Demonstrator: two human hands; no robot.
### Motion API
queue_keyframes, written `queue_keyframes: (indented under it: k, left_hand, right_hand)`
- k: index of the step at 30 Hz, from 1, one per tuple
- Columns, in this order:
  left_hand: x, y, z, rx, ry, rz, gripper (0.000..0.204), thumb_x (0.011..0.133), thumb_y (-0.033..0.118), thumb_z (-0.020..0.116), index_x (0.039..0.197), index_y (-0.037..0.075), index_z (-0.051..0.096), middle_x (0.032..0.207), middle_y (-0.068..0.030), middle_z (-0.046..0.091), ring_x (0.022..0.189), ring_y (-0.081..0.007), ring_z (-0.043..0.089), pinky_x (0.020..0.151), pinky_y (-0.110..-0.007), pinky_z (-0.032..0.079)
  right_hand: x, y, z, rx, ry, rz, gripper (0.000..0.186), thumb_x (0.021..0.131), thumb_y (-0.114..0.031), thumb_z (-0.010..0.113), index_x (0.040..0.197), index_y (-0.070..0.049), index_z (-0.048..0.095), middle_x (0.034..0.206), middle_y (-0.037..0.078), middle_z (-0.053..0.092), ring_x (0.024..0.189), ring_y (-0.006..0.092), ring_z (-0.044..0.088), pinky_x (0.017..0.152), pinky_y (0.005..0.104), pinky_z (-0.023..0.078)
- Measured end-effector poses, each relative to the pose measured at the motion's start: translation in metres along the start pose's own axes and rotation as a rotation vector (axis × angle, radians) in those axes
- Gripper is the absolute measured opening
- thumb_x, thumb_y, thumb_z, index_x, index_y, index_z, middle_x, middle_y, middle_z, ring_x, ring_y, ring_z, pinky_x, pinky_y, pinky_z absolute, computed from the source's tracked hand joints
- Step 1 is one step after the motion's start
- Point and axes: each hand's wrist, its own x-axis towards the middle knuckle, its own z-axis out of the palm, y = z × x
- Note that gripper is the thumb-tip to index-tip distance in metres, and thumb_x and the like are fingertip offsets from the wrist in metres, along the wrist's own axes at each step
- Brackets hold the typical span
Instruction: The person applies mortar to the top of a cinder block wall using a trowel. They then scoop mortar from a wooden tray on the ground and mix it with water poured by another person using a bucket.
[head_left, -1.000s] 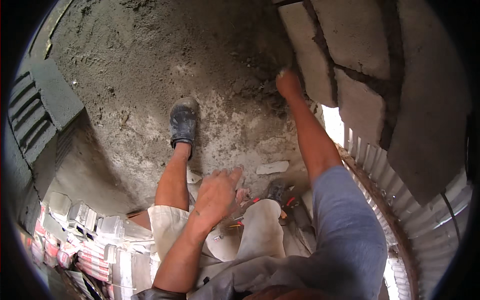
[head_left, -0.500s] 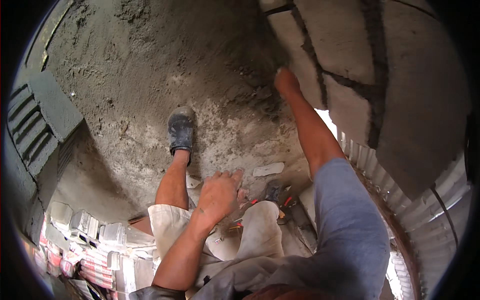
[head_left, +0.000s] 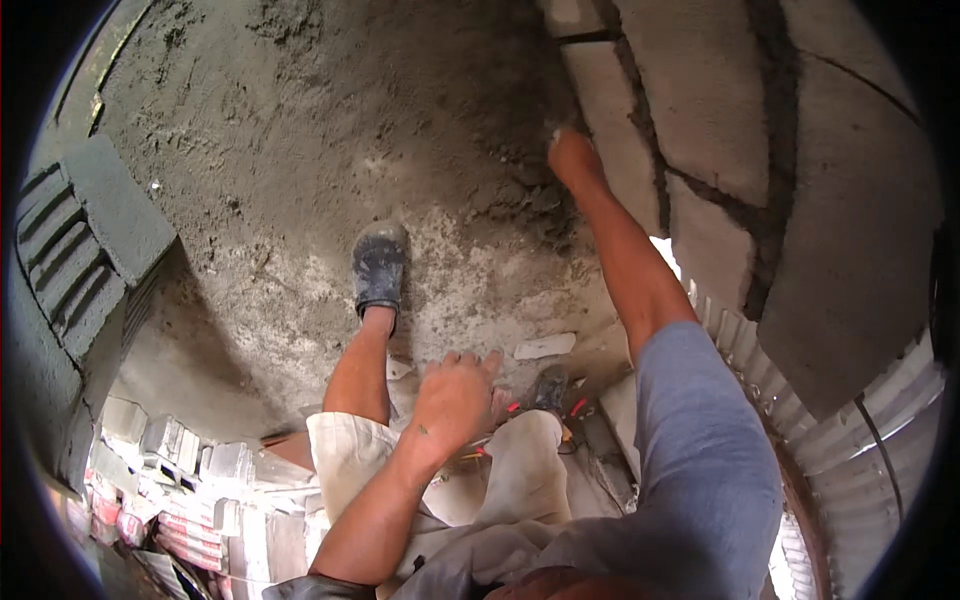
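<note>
My right hand (head_left: pixel 576 160) reaches far forward, low beside the block wall (head_left: pixel 695 95) on the right. Its fingers are curled into a closed grip; what they hold is lost in the dark, blurred patch beyond them. Just to the left of it lies a lumpy heap of wet grey mortar (head_left: pixel 525 200) on the rough floor (head_left: pixel 270 150). My left hand (head_left: pixel 455 400) hovers above my knees, palm down, with fingers stretched out and nothing visible in it.
Grey hollow blocks (head_left: pixel 118 210) are stacked on the left. Broken block pieces (head_left: pixel 228 465) lie lower left. A pale flat fragment (head_left: pixel 545 346) rests near my shoe (head_left: pixel 380 265). Corrugated metal sheeting (head_left: pixel 860 440) lines the right side.
The whole view has shifted a little, so the floor and walls sit slightly more to the right and lower. My right hand has moved slightly farther along the wall; my left stays outstretched.
</note>
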Motion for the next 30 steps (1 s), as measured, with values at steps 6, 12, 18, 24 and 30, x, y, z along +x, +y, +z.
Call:
queue_keyframes:
  k: [6, 12, 18, 24, 30]
  left_hand:
    - [0.002, 0.004, -0.007, -0.008, 0.019, 0.046, 0.05, 0.085, 0.03, 0.068, 0.128, 0.006, 0.058, 0.103, -0.0165, 0.066, 0.103, -0.0349, 0.061, 0.086, -0.045, 0.048]
    - [-0.001, -0.009, -0.009, 0.032, -0.072, -0.006, 0.05, 0.088, 0.033, 0.065, 0.13, 0.008, 0.057, 0.104, -0.0177, 0.066, 0.104, -0.0346, 0.061, 0.087, -0.046, 0.048]
    - [0.006, -0.006, -0.01, 0.042, -0.064, 0.015, 0.05, 0.088, 0.034, 0.066, 0.13, 0.008, 0.057, 0.106, -0.0176, 0.066, 0.103, -0.0334, 0.062, 0.086, -0.045, 0.048]
    - [-0.002, -0.01, -0.022, 0.007, -0.073, 0.04, 0.049, 0.086, 0.032, 0.067, 0.129, 0.009, 0.058, 0.104, -0.0169, 0.066, 0.102, -0.0341, 0.062, 0.084, -0.045, 0.048]
    - [0.005, -0.013, -0.033, -0.038, -0.03, 0.02, 0.047, 0.087, 0.033, 0.065, 0.126, 0.008, 0.059, 0.104, -0.0168, 0.066, 0.103, -0.034, 0.061, 0.086, -0.045, 0.046]
  right_hand:
    - [0.034, -0.02, -0.032, 0.339, 0.098, 0.064, 0.031, 0.095, -0.02, 0.054, 0.116, 0.001, 0.064, 0.113, 0.023, 0.066, 0.105, 0.0405, 0.064, 0.089, 0.0485, 0.051]
    - [0.018, -0.094, -0.018, 0.285, -0.039, 0.137, 0.034, 0.092, -0.017, 0.057, 0.121, 0.0, 0.061, 0.125, 0.023, 0.061, 0.114, 0.0385, 0.06, 0.091, 0.0491, 0.051]
    - [-0.025, -0.037, -0.033, 0.276, 0.007, 0.096, 0.034, 0.093, -0.024, 0.059, 0.117, 0.001, 0.06, 0.107, 0.024, 0.067, 0.101, 0.0375, 0.065, 0.082, 0.0467, 0.052]
    - [0.066, -0.074, -0.038, 0.657, -0.156, 0.452, 0.03, 0.093, -0.026, 0.059, 0.1, 0.003, 0.063, 0.086, 0.019, 0.069, 0.078, 0.0323, 0.068, 0.071, 0.0451, 0.053]
    - [0.015, -0.057, 0.0, 0.013, 0.06, -0.072, 0.033, 0.097, -0.026, 0.053, 0.116, 0.0, 0.062, 0.108, 0.025, 0.067, 0.103, 0.0385, 0.066, 0.087, 0.0498, 0.052]
